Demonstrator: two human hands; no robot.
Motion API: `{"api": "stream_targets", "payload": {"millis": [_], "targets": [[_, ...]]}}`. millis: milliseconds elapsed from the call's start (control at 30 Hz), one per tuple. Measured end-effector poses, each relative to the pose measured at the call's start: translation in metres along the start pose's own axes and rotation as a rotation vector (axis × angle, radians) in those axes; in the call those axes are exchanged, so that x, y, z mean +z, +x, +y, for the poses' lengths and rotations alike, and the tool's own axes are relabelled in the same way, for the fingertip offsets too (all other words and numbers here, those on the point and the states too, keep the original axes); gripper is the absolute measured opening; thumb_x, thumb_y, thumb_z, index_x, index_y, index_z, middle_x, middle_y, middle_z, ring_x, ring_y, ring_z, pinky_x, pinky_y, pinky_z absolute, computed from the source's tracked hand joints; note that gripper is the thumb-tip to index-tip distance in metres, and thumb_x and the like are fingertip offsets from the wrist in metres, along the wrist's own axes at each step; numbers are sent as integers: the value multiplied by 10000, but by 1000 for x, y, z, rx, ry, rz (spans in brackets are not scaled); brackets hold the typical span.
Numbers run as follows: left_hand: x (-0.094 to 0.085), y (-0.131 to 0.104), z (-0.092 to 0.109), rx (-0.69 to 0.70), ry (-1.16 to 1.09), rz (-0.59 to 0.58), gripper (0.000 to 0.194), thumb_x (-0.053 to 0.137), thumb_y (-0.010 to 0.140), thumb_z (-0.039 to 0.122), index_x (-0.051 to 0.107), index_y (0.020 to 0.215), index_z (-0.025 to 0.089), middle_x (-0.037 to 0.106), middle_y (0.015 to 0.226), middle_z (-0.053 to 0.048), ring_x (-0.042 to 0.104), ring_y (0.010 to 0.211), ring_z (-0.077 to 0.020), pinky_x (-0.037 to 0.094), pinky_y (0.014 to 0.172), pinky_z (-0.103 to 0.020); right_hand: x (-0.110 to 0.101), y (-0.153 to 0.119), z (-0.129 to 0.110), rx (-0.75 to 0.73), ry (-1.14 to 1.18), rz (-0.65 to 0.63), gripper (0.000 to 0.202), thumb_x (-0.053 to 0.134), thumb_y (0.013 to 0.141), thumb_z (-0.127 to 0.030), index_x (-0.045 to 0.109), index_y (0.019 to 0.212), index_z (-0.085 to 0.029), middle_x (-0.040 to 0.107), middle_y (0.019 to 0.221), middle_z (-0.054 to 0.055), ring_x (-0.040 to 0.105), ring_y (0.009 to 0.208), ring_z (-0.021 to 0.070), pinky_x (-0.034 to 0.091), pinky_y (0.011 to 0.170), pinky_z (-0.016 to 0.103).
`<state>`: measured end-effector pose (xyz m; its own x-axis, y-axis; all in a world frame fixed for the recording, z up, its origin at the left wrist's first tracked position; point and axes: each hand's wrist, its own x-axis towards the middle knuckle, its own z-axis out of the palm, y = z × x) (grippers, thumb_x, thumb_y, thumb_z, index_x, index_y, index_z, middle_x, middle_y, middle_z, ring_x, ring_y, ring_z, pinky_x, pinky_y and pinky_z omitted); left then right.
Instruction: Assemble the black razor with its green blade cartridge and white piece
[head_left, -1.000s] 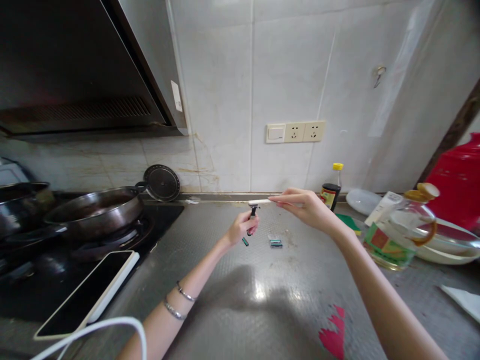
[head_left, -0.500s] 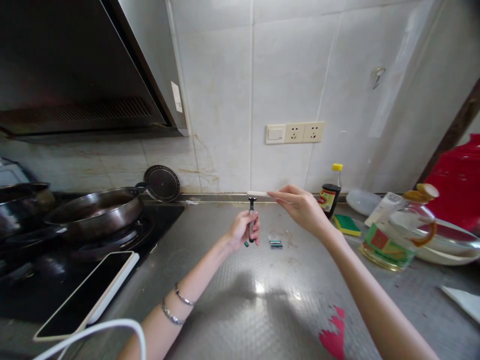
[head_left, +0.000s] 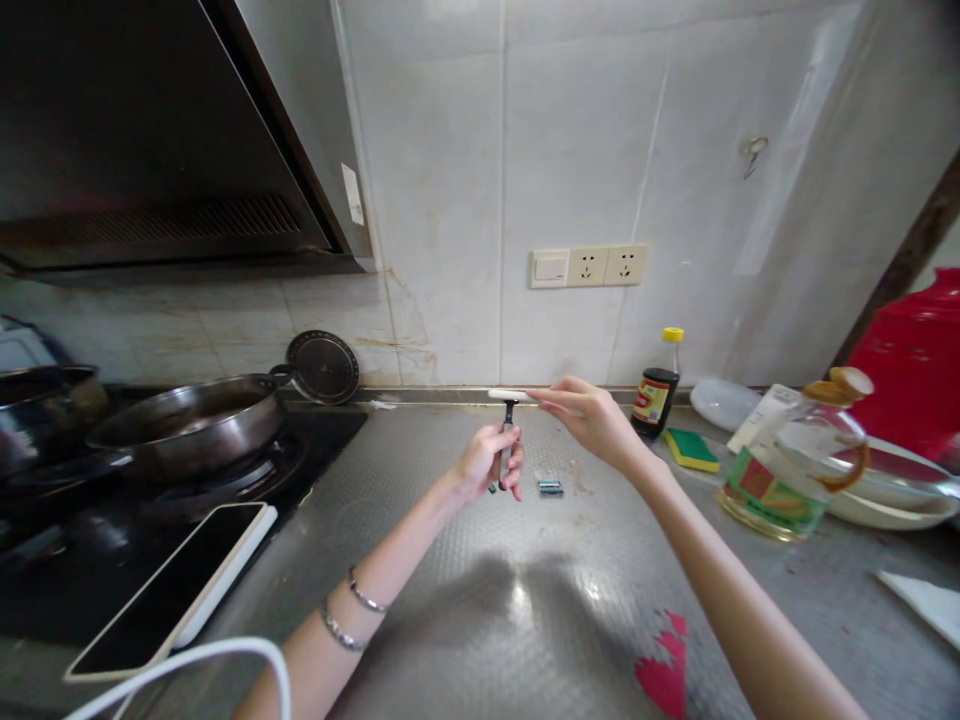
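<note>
My left hand (head_left: 480,462) is closed around a razor handle (head_left: 509,418), held upright with its head end at the top. My right hand (head_left: 592,420) pinches one end of a slim white stick-like tool (head_left: 501,394). The far part of that tool lies across the top of the razor, covering its head; whether bristles are on it is too small to see. Below and to the right of the left hand, razor cartridges (head_left: 550,488) rest on the metal counter (head_left: 450,620). Another small dark green piece (head_left: 492,489) lies just under the left hand.
On the left, a stove (head_left: 330,440) carries a pan (head_left: 195,425), with a phone (head_left: 176,590) and white cable (head_left: 225,650) in front. To the right stand a sauce bottle (head_left: 656,390), a sponge (head_left: 691,450), an oil jug (head_left: 780,480) and a bowl (head_left: 900,510).
The white tool has come slightly left and down onto the razor's head, which showed beneath it before. The razor has shifted a little to the right and tilted.
</note>
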<state>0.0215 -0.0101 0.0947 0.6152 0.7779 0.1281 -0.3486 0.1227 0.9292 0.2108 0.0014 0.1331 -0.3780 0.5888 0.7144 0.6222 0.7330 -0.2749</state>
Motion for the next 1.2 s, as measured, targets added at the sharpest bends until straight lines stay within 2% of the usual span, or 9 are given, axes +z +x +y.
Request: {"api": "stream_targets", "payload": {"millis": [100,267,400,533,800,933,1033,1200], "targets": [[-2,-1,4,29,-3,-12,244,537,777,361,370,764,184,413,493,92,371,300,-50,485,332,-262,0,0,4,-8,32,0,282,483,862,-312,647,1085,-258,623,871,50,586,748,149,443,696,253],[-12,-4,16,129,-43,38,217,517,796,323,353,744,191,387,494,96,342,306,-43,477,325,-253,-16,-2,22,12,-5,34,274,493,854,-320,662,1061,-255,622,848,49,582,735,154,439,684,262],[-10,-2,12,113,-18,55,233,520,794,342,346,743,194,392,497,95,347,306,-45,476,321,-255,-13,-1,12,-3,11,81,277,487,858,-318,659,1065,-250,618,854,51,578,741,152,438,680,259],[-4,-1,4,72,22,19,255,528,784,366,344,752,191,400,510,94,362,301,-45,480,327,-253,-1,1,-5,-22,-8,53,271,483,862,-300,649,1075,-277,612,870,47,573,737,146,437,677,256],[-7,-3,10,143,-14,24,216,500,806,340,348,760,194,388,498,98,341,299,-42,475,316,-250,-10,-2,17,-31,27,73,270,493,856,-317,658,1062,-259,614,869,49,580,759,155,444,690,267],[-5,-2,6,121,-3,25,232,511,801,341,343,738,194,391,504,92,348,304,-45,475,320,-256,-7,0,5,-50,47,64,263,498,853,-318,662,1051,-265,616,870,48,579,752,153,445,680,264],[-3,-2,4,109,10,10,218,513,803,331,352,745,194,396,501,89,348,306,-48,475,323,-258,-2,1,-5,-53,25,8,259,500,851,-307,659,1054,-281,615,873,44,578,740,149,444,677,261],[-7,-4,13,188,11,39,206,495,812,334,353,749,198,387,506,89,346,311,-54,463,326,-248,-12,-2,9,-11,-23,8,264,496,849,-295,663,1052,-276,606,864,46,573,738,153,442,678,267]]}}
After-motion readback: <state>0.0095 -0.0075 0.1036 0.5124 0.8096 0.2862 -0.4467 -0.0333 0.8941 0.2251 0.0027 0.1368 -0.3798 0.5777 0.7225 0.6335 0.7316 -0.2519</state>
